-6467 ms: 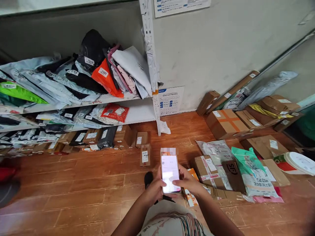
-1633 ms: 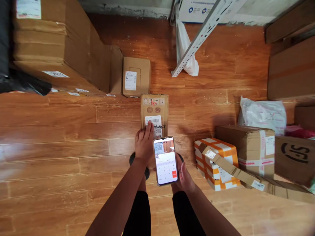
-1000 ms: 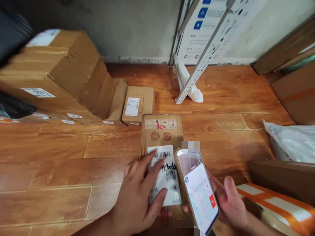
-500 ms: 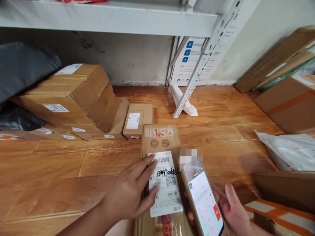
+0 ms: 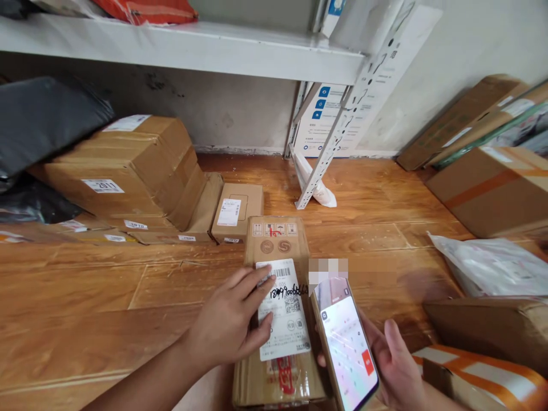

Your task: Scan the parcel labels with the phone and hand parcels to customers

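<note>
Box [image 5: 257,378]: on the floor [image 5: 171,285], label [image 5: 283,334] facing up
Left hand [image 5: 229,319]: spread, fingertips on the box's label
Phone [image 5: 347,348]: beside the box's right edge
Right hand [image 5: 391,365]: cradling the phone, thumb raised
Carton [image 5: 250,214]: just beyond the box

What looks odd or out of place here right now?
Crumpled white material lies on the floor by the shelf post, like stray litter. On the label under the left hand, the handwritten number has a blotted digit.
</note>
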